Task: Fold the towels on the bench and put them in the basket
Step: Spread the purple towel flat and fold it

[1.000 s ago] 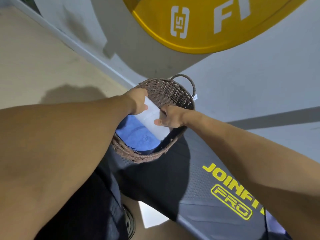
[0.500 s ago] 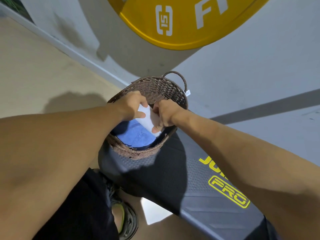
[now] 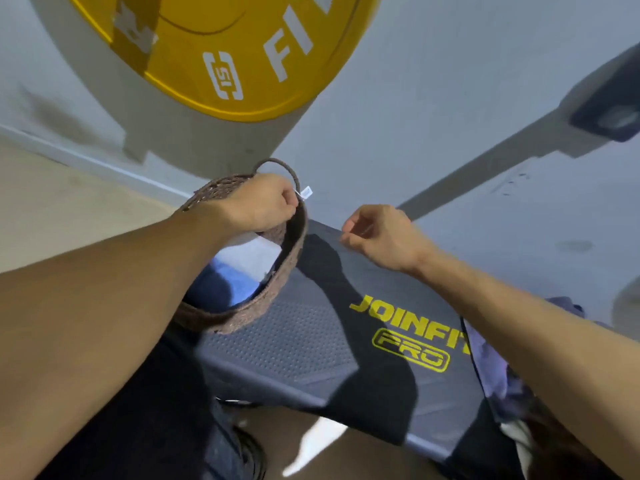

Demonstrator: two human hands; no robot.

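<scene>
While the left hand (image 3: 263, 206) curls its fingers over the far rim of the round brown woven basket (image 3: 242, 317) — beside the loop handle and its small white tag (image 3: 306, 192) — the right hand (image 3: 381, 237) hangs above the desk, fingers loosely bent, holding nothing.

Basket: stands at the left end of the dark grey padded desk (image 3: 304, 344), near edge overhanging toward the person.
Contents: one folded white towel (image 3: 256, 258) lying against the far inner wall, just below the left hand; one blue towel (image 3: 225, 289) beneath it, partly hidden by the left forearm.
Desk surface: dotted texture, yellow lettering "JOINFIT PRO" (image 3: 408, 337), shadows of both arms across it.
Right end of desk: a rumpled lilac-blue cloth (image 3: 491, 358), mostly behind the right forearm — whether it is folded cannot be told.
Beyond: a yellow weight plate (image 3: 214, 53) with white lettering, against pale grey flooring; beige flooring at left.
</scene>
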